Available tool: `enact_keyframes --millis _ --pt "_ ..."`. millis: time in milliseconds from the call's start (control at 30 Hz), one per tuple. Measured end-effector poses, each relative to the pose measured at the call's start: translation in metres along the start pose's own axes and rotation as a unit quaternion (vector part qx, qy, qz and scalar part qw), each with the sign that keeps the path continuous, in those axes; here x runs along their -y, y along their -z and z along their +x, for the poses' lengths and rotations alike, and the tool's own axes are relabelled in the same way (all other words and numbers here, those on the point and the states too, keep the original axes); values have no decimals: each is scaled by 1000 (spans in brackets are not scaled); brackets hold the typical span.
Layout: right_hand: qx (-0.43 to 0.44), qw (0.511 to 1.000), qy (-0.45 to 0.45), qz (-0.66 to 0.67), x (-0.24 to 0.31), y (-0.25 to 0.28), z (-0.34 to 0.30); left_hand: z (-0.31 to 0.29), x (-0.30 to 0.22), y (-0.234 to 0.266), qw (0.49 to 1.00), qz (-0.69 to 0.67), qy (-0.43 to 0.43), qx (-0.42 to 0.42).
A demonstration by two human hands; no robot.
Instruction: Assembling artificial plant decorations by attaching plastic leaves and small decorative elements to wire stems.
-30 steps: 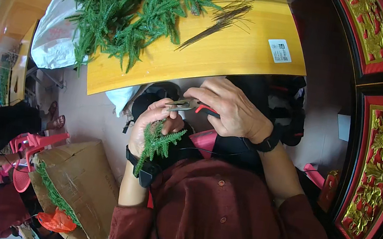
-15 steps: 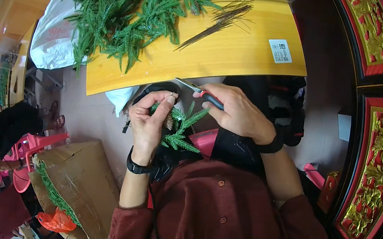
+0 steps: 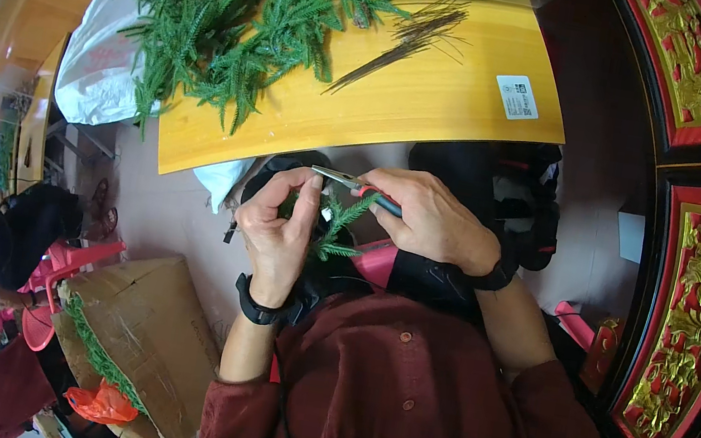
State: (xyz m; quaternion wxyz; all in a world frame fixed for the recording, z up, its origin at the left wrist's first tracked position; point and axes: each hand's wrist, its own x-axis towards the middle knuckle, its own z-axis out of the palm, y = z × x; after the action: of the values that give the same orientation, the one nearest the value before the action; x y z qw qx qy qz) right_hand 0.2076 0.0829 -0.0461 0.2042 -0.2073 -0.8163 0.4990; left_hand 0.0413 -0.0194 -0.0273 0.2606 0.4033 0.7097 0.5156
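Note:
My left hand point(image 3: 277, 218) is closed in a pinch, thumb against forefinger, on an artificial pine sprig point(image 3: 338, 228) with green needles. The sprig hangs below and right of my fingers, partly hidden behind the hand. In my right hand point(image 3: 435, 219) I grip needle-nose pliers point(image 3: 340, 178) with red and dark handles. Their metal jaws point left and reach the fingertips of my left hand. Whatever sits between the jaws is too small to make out. Both hands are in front of my body, just short of the yellow table's point(image 3: 286, 131) near edge.
A heap of green artificial pine sprigs point(image 3: 205, 40) lies on the table, with a bundle of thin brown wires point(image 3: 401, 44) to its right. At lower left stands an open cardboard box point(image 3: 141, 323) with greenery and a red plastic bag point(image 3: 101, 402). Carved gold-and-red panels point(image 3: 688, 318) line the right.
The pliers have moved slightly left and down, so their jaws now meet my left fingertips. My left hand has turned a little, and the pine cone by the sprig is now hidden.

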Motion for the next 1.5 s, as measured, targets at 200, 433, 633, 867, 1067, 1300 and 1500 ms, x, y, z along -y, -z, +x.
enact_keyframes --millis 200,433,633,867,1067,1300,1500 --pt "-9 1000 -7 7 -7 3 -1 3 0 -5 1000 -14 9 16" --pt "41 996 -33 -70 -2 20 -1 8 5 9 972 -115 154 134" --pt "-42 994 -23 -98 -9 8 -2 10 11 8 979 -123 140 84" --pt "-4 998 -38 -49 -8 -8 -2 7 12 5 988 -110 99 38" --pt "5 997 -52 -57 -7 -6 -1 7 13 1 989 -108 88 42" --pt "-2 998 -42 -38 -12 -6 -3 7 12 -3 985 -124 113 31" --pt "8 999 -45 -28 -11 -5 -3 5 12 -6 990 -102 94 27"
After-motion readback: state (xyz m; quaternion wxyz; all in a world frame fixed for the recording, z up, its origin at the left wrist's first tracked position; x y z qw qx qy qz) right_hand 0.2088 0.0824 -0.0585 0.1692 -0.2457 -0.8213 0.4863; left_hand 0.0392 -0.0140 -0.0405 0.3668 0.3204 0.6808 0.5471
